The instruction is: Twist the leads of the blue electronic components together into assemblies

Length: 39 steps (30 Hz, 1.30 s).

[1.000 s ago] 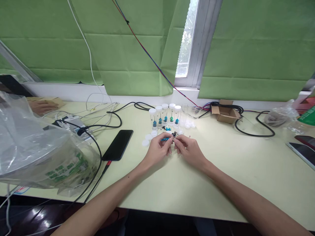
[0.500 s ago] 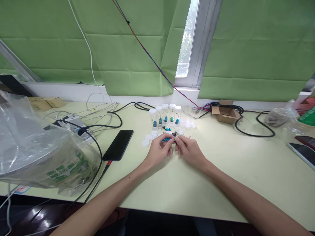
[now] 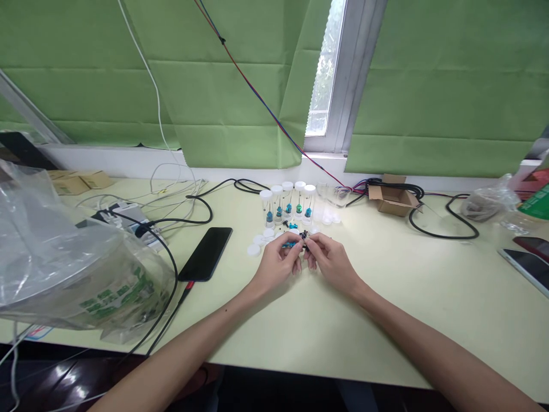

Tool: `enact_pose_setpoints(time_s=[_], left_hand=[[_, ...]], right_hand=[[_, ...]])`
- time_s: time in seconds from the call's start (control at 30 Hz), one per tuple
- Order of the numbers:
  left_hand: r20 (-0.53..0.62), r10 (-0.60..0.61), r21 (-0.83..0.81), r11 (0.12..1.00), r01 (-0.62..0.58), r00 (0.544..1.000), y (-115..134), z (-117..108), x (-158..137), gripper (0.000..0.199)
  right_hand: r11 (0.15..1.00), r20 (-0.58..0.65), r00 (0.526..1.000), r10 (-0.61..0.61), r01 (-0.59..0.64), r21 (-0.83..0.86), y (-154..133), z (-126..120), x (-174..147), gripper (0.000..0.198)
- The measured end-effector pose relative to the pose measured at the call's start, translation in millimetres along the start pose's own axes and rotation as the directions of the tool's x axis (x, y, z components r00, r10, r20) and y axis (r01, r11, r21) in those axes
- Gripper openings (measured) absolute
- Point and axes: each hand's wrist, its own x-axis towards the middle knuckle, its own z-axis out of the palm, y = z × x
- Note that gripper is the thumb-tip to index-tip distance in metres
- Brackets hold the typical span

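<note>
My left hand (image 3: 278, 260) and my right hand (image 3: 330, 257) meet at the middle of the table, thumbs and fingers pinched together. Between their fingertips is a small dark part (image 3: 304, 236), too small to name and mostly covered by the fingers. Blue pieces (image 3: 289, 244) show by the left fingers; whether they are held or lie behind I cannot tell. Just beyond stand several clear tubes with white caps (image 3: 266, 195), each with a blue or green piece inside. A small blue piece (image 3: 293, 225) lies in front of them. Loose white caps (image 3: 254, 249) lie left of my hands.
A black phone (image 3: 206, 253) lies on the table (image 3: 386, 320) to the left, near a large plastic bag (image 3: 98, 274) and tangled cables. At the back right are an open cardboard box (image 3: 393, 201) and a looped black cable (image 3: 446, 236). Empty clear tubes (image 3: 338, 196) stand behind.
My right fingers have shifted slightly at the small dark part. Both hands stay together in the same place, and the other things on the table have not moved.
</note>
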Motion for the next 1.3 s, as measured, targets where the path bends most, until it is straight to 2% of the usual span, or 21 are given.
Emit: enact_pose_setpoints(time_s=[0.17, 0.47, 0.8, 1.3], left_hand=[[-0.015, -0.004, -0.029, 1.0, 0.003, 1.0, 1.5, 0.5, 1.5, 0.023], [-0.016, -0.05, -0.069, 0.996, 0.049, 0.999, 2.0, -1.7, 3.3, 0.024], [0.022, -0.004, 0.0, 1.0, 0.004, 1.0, 1.1, -4.5, 2.4, 0.024], [0.042, -0.038, 0.014, 0.999, 0.037, 0.998, 2.0, -4.3, 0.7, 0.025]], right_hand=[[0.996, 0.022, 1.0, -0.011, 0.009, 0.09, 2.8, -0.1, -0.1, 0.028], [0.991, 0.045, 0.997, -0.07, 0.064, 0.113, 3.1, -0.4, -1.1, 0.019], [0.995, 0.051, 0.999, -0.007, 0.002, 0.098, 0.3, -0.5, -0.1, 0.022], [0.999, 0.047, 0.999, 0.016, -0.018, 0.046, 2.6, -1.1, -0.3, 0.025]])
